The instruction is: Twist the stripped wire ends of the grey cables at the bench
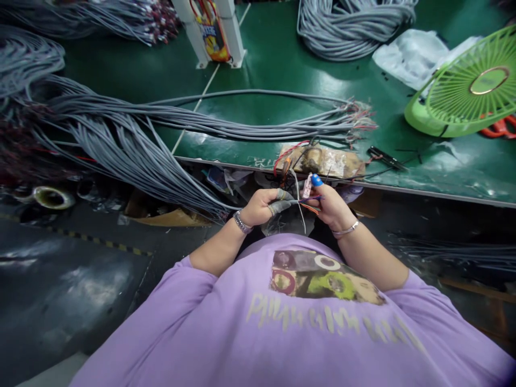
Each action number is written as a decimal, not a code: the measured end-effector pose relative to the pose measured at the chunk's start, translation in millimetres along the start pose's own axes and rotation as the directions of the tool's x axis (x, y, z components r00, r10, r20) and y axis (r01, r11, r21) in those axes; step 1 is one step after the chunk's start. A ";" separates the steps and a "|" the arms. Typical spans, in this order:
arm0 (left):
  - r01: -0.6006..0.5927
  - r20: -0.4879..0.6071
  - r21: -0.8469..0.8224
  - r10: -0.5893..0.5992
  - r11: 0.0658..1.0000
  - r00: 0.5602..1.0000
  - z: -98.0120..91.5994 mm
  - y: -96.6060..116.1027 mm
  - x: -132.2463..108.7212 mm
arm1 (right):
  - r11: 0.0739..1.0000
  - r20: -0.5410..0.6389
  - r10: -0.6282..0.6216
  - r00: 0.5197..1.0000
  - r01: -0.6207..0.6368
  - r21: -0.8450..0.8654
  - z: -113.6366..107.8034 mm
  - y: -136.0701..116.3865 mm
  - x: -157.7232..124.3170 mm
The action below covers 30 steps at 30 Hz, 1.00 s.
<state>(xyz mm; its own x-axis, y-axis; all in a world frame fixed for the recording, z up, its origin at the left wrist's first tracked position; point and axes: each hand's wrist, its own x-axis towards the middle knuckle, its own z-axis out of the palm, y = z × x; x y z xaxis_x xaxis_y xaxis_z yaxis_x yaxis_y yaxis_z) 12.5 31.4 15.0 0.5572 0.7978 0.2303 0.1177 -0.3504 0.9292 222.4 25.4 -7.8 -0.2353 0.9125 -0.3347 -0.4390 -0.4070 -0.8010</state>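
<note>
In front of my purple shirt, my left hand (261,208) is closed around the end of a grey cable (234,207), its thumb and forefinger wrapped in grey finger covers. Thin coloured wires (309,207), orange and purple among them, fan out of that end towards my right hand (334,208). A blue cover sits on my right thumb, which pinches a small pinkish-white piece (307,186) whose kind I cannot make out. The wires run up to the right fingers; their tips are partly hidden there. A loose white strand (299,188) crosses between the hands.
Just beyond my hands, a taped block (338,162) lies at the edge of the green table (250,70). Grey cable bundles (242,124) stretch across from the left. A coiled bundle (350,32), green fan (467,86), red-handled tool (500,128) and black tool (387,158) lie rightward.
</note>
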 end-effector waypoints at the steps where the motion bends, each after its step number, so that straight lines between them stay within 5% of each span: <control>1: 0.011 -0.004 -0.015 -0.011 1.000 1.000 0.7 -1.5 1.4 | 1.000 -0.006 -0.002 1.000 0.002 0.009 0.5 0.5 1.2; 8: 0.019 0.054 -0.054 -0.016 0.998 0.998 4.9 -12.1 7.7 | 0.996 -0.138 -0.085 0.987 0.090 0.027 4.3 -0.5 0.7; 17: -0.008 0.152 -0.010 0.009 1.000 0.988 10.3 -15.0 11.1 | 0.980 -0.129 -0.198 0.972 0.200 0.003 8.0 -1.5 1.4; 30: 0.016 0.256 -0.012 -0.012 1.000 0.966 9.8 -6.6 8.5 | 0.988 -0.143 -0.141 0.980 0.149 0.049 13.6 0.2 -4.9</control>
<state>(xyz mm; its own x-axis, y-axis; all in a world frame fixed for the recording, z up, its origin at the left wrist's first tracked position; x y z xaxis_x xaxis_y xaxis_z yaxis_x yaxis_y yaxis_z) 24.6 35.7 7.9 0.7479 0.6495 0.1372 0.1166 -0.3319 0.9361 211.7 20.2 0.4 -0.0447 0.9573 -0.2858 -0.5115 -0.2676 -0.8165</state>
